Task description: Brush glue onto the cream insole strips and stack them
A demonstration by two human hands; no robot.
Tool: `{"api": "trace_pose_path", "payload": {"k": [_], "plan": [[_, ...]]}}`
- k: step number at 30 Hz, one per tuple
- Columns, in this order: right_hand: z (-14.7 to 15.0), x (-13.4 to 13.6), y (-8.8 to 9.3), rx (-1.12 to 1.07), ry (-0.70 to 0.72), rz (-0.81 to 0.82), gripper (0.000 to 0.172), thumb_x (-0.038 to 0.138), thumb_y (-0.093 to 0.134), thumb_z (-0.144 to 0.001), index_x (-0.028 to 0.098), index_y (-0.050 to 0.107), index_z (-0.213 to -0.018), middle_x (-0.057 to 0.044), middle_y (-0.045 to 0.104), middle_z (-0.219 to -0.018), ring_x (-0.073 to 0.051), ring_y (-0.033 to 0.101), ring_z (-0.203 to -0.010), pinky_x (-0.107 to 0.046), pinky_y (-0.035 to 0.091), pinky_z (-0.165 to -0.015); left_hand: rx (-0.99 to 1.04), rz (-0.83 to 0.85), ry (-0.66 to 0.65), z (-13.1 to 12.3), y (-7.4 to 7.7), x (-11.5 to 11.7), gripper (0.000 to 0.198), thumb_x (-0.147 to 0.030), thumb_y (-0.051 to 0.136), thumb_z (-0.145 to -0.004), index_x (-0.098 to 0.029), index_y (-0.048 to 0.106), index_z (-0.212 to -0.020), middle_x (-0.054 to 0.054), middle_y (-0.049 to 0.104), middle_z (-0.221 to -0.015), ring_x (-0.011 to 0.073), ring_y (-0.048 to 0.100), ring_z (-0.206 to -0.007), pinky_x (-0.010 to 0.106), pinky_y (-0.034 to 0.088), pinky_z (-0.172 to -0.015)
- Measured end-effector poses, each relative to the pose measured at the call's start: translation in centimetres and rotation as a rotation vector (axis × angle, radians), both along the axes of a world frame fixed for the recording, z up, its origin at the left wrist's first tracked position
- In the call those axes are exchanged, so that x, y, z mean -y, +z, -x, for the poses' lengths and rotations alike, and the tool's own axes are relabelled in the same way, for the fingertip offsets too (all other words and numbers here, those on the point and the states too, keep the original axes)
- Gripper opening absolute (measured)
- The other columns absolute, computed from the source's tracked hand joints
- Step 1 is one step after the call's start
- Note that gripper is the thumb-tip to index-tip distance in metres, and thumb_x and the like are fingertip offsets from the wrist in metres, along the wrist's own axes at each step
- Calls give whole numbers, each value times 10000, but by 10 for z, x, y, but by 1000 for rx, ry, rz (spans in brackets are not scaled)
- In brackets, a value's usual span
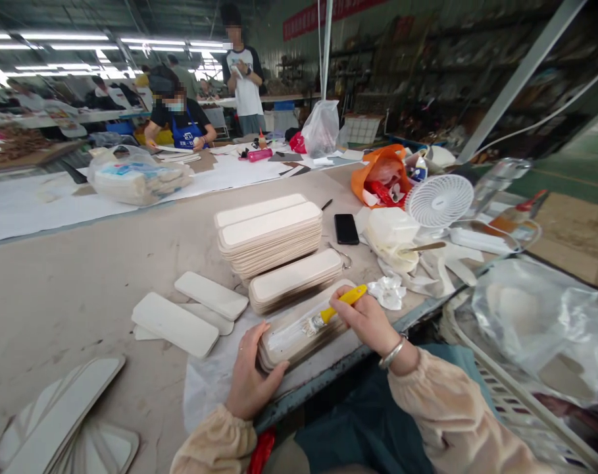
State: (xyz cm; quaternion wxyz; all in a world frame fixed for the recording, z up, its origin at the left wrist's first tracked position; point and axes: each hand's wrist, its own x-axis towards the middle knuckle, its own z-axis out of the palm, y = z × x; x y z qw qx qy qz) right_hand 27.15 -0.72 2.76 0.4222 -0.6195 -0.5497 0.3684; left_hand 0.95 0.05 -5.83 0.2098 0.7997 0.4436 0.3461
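My right hand (366,320) is closed round a yellow-handled brush (334,310), its bristles lying on the top piece of a small stack of pale oblong insole pieces (283,343) at the table's near edge. My left hand (250,375) grips the left end of that stack, fingers curled over its edge. Behind it stand taller stacks of the same pieces (270,236) and a lower stack (295,279). Loose single pieces (175,324) lie to the left.
A black phone (347,228), a white glue tub (391,235) with a stick in it, a small white fan (439,201), an orange bag (380,172) and crumpled tissue (387,291) lie to the right. More pieces (62,415) fan out at the near left. Other people work at far tables.
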Motion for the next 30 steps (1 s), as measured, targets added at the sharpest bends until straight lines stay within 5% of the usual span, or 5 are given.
{"api": "trace_pose_path", "payload": {"k": [11, 18, 21, 26, 30], "plan": [[-63, 0, 5, 380, -291, -64, 240, 370, 484, -843, 190, 601, -735, -2, 617, -640, -154, 560, -553, -272, 388, -581, -1, -35, -13, -1, -2, -2, 660, -329, 642, -766, -182, 349, -1339, 131, 506, -1273, 287, 488, -1182, 476, 419, -1006], [-61, 12, 1, 669, -351, -329, 254, 377, 454, -917, 179, 611, -888, -54, 666, -784, -183, 620, -661, -278, 419, -621, -8, -33, 1, 0, -10, -3, 679, -344, 639, -768, -176, 338, -1352, 137, 503, -1285, 291, 480, -1192, 484, 413, -1014], [-45, 15, 1, 770, -290, -458, 193, 315, 466, -928, 176, 599, -908, -48, 658, -768, -166, 618, -669, -260, 415, -625, -8, -31, 10, 1, -12, -3, 698, -348, 643, -763, -173, 327, -1360, 141, 501, -1289, 295, 478, -1198, 484, 415, -1014], [-9, 15, -7, 1015, -77, -450, 163, 240, 463, -925, 173, 595, -855, -33, 593, -650, -157, 556, -619, -267, 355, -574, -11, -18, 18, 1, -12, -3, 703, -345, 641, -765, -173, 318, -1366, 147, 497, -1294, 297, 477, -1203, 492, 411, -1019], [26, 23, -10, 984, 146, -502, 122, 223, 489, -903, 180, 550, -807, -22, 568, -661, -160, 527, -644, -283, 362, -599, 2, 8, 15, 1, -11, -3, 737, -352, 641, -766, -173, 285, -1386, 155, 492, -1298, 304, 481, -1200, 510, 412, -1012]]}}
